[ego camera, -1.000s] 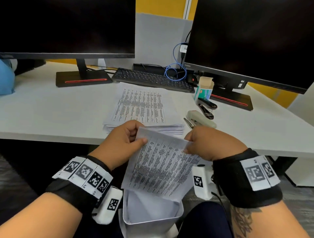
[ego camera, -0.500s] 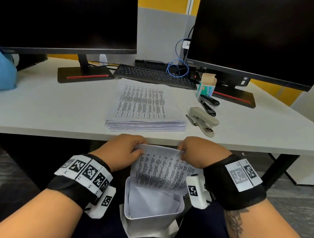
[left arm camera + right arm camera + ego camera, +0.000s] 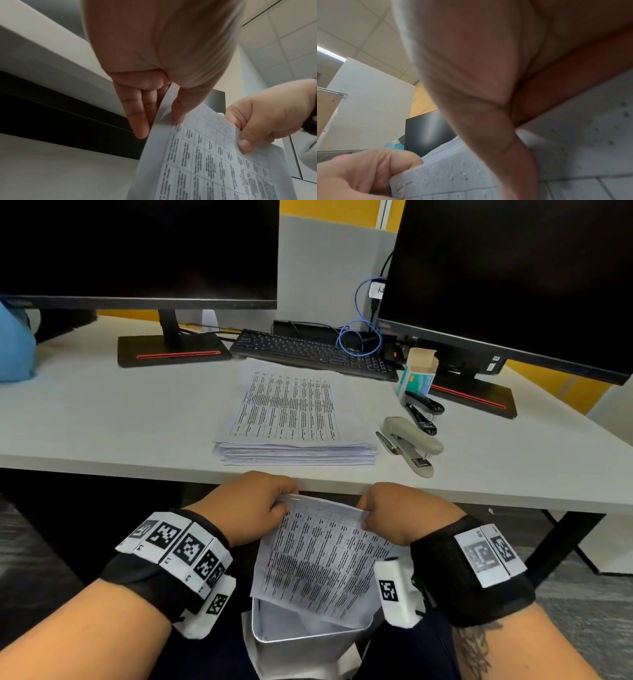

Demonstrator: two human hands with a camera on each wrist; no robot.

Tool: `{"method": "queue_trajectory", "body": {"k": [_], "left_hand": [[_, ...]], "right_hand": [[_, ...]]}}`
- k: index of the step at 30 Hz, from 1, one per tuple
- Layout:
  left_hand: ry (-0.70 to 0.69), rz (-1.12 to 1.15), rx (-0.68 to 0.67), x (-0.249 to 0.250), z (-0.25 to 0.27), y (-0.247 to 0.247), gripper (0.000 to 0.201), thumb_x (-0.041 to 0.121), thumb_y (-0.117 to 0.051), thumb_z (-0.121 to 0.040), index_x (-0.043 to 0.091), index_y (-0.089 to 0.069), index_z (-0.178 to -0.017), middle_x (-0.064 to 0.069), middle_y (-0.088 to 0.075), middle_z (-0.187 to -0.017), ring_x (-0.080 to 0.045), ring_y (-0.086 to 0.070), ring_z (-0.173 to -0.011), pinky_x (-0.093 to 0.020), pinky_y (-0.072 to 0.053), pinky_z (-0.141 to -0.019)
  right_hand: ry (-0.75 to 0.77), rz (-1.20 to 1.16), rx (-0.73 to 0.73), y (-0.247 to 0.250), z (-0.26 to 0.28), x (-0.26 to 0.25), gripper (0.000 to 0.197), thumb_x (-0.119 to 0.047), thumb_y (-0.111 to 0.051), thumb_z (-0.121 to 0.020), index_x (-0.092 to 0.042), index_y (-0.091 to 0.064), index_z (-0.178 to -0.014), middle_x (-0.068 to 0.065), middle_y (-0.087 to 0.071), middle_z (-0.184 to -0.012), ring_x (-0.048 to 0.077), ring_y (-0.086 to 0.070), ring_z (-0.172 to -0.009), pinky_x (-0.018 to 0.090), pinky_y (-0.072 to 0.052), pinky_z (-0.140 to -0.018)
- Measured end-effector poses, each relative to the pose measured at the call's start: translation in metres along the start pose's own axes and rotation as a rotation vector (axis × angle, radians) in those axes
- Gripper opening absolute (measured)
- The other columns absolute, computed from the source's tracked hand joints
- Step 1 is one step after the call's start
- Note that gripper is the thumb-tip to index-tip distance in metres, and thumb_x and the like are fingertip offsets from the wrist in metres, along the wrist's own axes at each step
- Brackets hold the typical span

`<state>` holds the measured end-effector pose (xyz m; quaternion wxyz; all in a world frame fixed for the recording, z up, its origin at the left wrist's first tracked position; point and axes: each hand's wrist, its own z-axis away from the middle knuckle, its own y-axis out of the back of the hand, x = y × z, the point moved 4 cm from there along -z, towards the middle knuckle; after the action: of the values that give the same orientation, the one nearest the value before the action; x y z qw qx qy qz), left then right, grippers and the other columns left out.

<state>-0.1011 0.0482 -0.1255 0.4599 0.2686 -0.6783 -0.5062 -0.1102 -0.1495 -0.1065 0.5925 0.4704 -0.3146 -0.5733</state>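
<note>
desk (image 3: 120,422) front edge sits just beyond left hand (image 3: 253,505) and right hand (image 3: 400,515), in the way of a straight reach forward. sheet (image 3: 325,563) covers most of the bin (image 3: 301,655) mouth, left part open. Desktop: bare left of paper stack (image 3: 294,453); right side crowded by grey stapler (image 3: 411,440), black stapler (image 3: 423,409), staple box (image 3: 416,371); keyboard (image 3: 308,350) closes the back

The sheet (image 3: 325,563) is white with a black text grid (the stack (image 3: 294,419) likewise), the bin (image 3: 301,654) white.
</note>
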Motion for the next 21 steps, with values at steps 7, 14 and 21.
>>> {"method": "queue_trajectory", "body": {"k": [7, 14, 21], "left_hand": [[0.036, -0.083, -0.195, -0.008, -0.006, -0.032, 0.016, 0.022, -0.045, -0.097, 0.026, -0.060, -0.097, 0.004, -0.064, -0.093, -0.013, -0.057, -0.084, -0.027, -0.042, -0.069], [0.126, -0.082, -0.210, -0.021, -0.002, -0.062, 0.044, 0.023, -0.049, -0.096, 0.032, -0.046, -0.138, 0.003, -0.058, -0.130, -0.017, -0.054, -0.121, -0.034, -0.045, -0.101], [-0.010, 0.069, -0.029, 0.016, -0.008, -0.007, 0.024, 0.031, -0.055, -0.095, 0.036, -0.061, -0.118, 0.017, -0.066, -0.097, 0.001, -0.057, -0.084, -0.023, -0.046, -0.081]], "right_hand": [[-0.059, 0.015, -0.103, -0.021, -0.008, 0.002, 0.019, -0.013, -0.053, -0.093, -0.020, -0.071, -0.093, 0.000, -0.067, -0.093, 0.018, -0.063, -0.086, 0.024, -0.044, -0.071], [-0.083, 0.069, -0.197, -0.042, -0.020, 0.005, 0.037, -0.016, -0.062, -0.092, -0.018, -0.064, -0.128, 0.004, -0.064, -0.127, 0.022, -0.061, -0.113, 0.027, -0.045, -0.088], [0.053, -0.212, -0.037, 0.000, -0.007, 0.004, 0.033, -0.018, -0.067, -0.088, -0.031, -0.068, -0.119, -0.006, -0.071, -0.111, 0.011, -0.065, -0.102, 0.024, -0.046, -0.091]]}}
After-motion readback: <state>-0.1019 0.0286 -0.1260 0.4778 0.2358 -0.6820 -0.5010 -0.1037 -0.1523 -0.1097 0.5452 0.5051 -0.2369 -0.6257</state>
